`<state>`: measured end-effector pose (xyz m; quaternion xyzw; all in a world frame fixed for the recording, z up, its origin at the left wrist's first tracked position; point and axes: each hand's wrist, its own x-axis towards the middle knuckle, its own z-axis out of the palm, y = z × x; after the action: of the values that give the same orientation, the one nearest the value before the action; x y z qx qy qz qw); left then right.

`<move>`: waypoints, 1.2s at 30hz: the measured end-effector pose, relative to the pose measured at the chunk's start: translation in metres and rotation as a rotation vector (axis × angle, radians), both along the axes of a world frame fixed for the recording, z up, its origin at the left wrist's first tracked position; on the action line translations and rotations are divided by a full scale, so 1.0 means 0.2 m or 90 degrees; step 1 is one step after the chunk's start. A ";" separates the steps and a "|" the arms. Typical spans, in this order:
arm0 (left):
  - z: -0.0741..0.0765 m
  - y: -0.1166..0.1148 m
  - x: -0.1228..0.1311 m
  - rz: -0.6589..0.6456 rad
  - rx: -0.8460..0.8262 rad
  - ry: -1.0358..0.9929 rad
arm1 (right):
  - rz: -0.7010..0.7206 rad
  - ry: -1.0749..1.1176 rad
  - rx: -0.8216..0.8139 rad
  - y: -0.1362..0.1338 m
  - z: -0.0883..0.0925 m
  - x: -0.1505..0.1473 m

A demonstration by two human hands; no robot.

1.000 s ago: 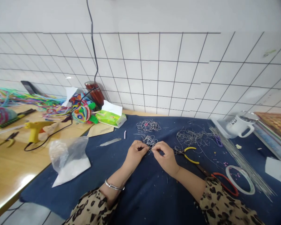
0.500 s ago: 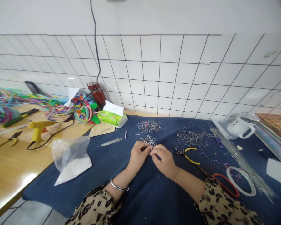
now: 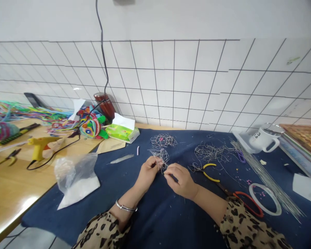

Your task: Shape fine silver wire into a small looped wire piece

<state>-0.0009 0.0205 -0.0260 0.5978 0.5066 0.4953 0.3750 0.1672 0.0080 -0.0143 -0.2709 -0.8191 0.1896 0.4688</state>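
Left hand [image 3: 146, 173] pinches tangled wire [image 3: 165, 155], right hand [image 3: 182, 181] pinched just beside it.

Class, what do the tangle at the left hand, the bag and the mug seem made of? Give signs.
Tangle: probably metal wire, from its thin, silvery, glinting loops.
Bag: clear plastic, being see-through and crinkled.
Mug: perhaps ceramic or enamel, its white surface looking smooth.
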 end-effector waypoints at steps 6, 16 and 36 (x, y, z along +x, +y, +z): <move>0.06 -0.02 -0.02 -0.123 -0.030 -0.007 | -0.105 0.104 -0.125 0.04 0.04 0.03; 0.04 0.00 -0.05 -0.285 0.118 0.207 | -0.079 -0.118 -0.166 0.11 -0.02 0.05; 0.08 -0.01 -0.04 -0.367 0.114 0.212 | -0.086 -0.285 0.163 0.13 -0.04 0.10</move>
<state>-0.0093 0.0184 -0.0102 0.8196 0.3258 0.3070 0.3576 0.1867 0.0330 -0.0215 -0.2989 -0.8996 -0.0121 0.3183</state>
